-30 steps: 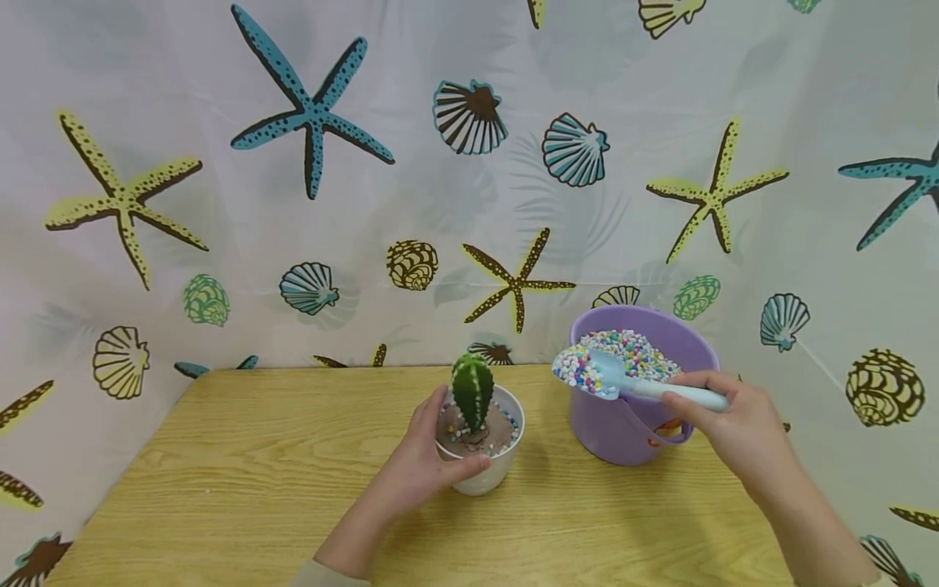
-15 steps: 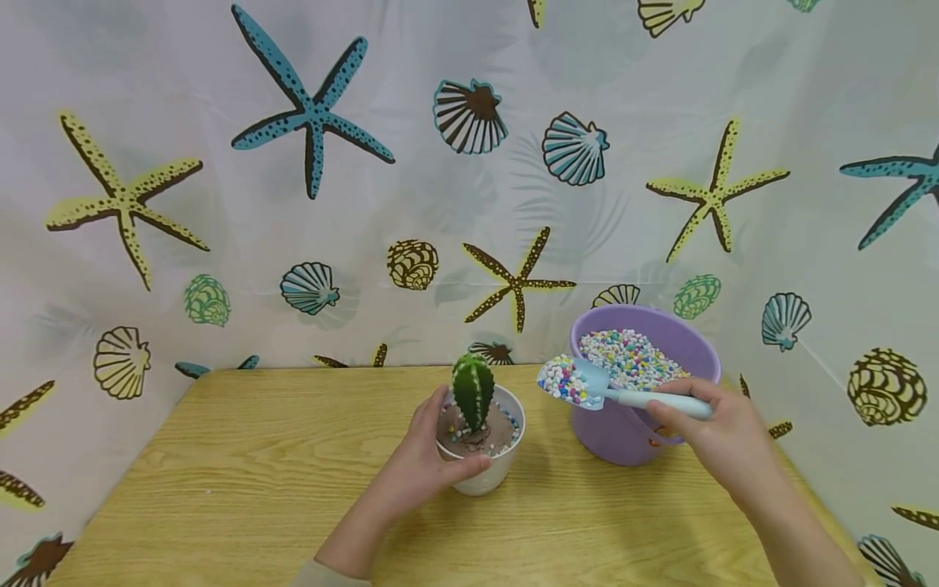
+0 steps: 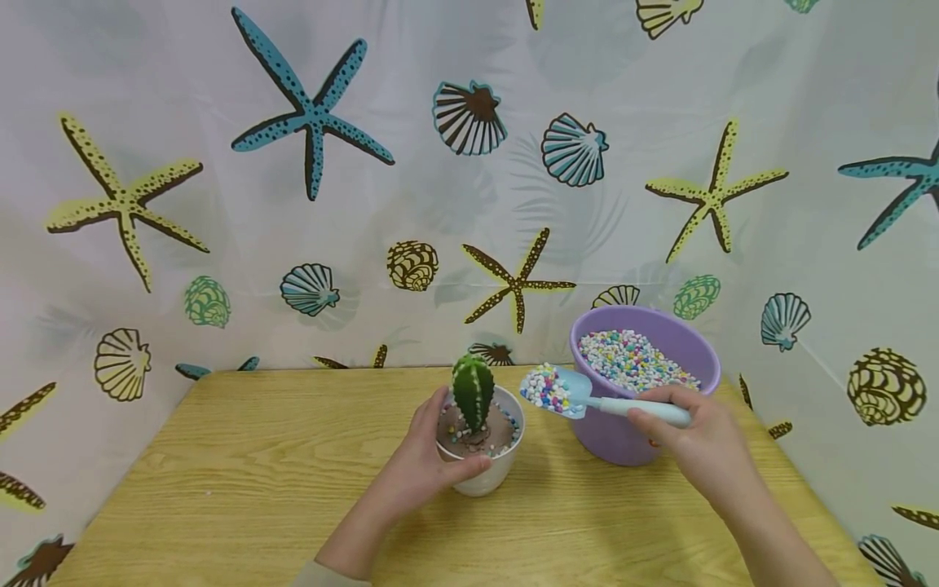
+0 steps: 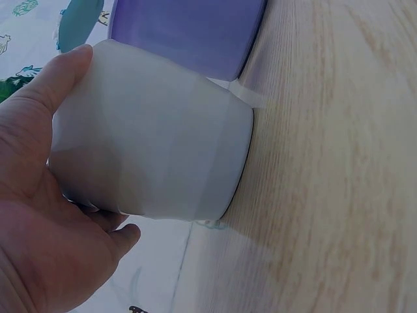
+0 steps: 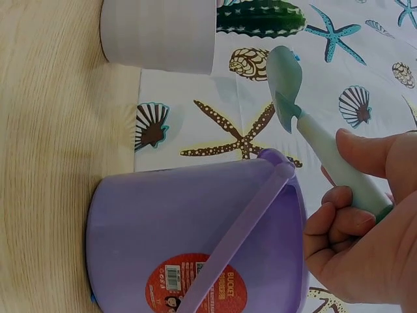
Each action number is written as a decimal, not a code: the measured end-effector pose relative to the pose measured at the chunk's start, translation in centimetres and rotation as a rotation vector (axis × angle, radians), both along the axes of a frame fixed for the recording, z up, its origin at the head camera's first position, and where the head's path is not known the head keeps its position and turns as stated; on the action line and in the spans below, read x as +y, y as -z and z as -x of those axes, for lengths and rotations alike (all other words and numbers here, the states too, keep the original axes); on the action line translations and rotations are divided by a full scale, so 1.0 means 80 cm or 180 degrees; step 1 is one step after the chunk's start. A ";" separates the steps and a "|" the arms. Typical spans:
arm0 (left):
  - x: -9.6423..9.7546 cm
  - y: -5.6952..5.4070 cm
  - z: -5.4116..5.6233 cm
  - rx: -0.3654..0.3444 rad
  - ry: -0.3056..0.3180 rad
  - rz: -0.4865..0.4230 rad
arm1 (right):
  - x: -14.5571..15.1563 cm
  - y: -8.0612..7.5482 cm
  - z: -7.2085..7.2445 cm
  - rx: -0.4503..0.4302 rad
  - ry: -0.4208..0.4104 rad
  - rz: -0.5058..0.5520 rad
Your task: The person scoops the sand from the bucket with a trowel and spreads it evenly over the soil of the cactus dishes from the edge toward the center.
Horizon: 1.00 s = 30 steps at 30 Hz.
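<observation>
My left hand point(image 3: 421, 465) grips the side of a white flower pot point(image 3: 480, 481), thumb in front and fingers round the far left. In the pot a green cactus point(image 3: 473, 393) stands upright in brown soil, with a few coloured pebbles round it. My right hand point(image 3: 700, 432) holds a light blue toy shovel point(image 3: 638, 408) by its handle. White, pink, blue and yellow pebbles point(image 3: 546, 387) fill the shovel's blade, which hangs just right of the pot's rim. In the right wrist view the shovel point(image 5: 283, 78) shows from beneath, raised higher than the pot point(image 5: 159, 32).
A purple bucket point(image 3: 609, 436) holding many coloured pebbles point(image 3: 631, 359) stands at the back right, behind the shovel. Its handle point(image 5: 238, 238) hangs down over a red label. A curtain with starfish and shells point(image 3: 315, 269) rises behind the wooden table point(image 3: 257, 473).
My right hand has carried the loaded shovel left from over the bucket's front rim to near the pot. The left hand and the pot stay in place.
</observation>
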State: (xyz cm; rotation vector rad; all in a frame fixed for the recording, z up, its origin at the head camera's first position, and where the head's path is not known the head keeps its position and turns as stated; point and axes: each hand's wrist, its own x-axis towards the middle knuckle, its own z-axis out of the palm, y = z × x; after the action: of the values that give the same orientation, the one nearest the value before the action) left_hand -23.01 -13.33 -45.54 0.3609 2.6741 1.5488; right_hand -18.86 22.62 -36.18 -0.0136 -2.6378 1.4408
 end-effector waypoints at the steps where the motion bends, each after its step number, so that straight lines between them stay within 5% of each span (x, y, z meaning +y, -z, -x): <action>1: 0.000 0.000 0.000 -0.0001 -0.0001 -0.0002 | -0.001 0.001 0.000 0.0001 0.0005 -0.0005; 10: -0.001 0.001 0.000 -0.0012 -0.0006 0.0026 | -0.012 0.009 -0.001 0.0233 0.0000 -0.0167; 30: -0.001 0.000 -0.001 0.0009 -0.0018 0.0069 | -0.030 0.022 0.001 0.0204 -0.0019 -0.0274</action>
State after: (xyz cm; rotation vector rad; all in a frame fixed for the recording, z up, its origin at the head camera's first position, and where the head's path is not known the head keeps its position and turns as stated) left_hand -22.96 -13.40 -45.58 0.3555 2.6941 1.5208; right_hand -18.92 20.18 -37.94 0.0483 -2.6473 1.3054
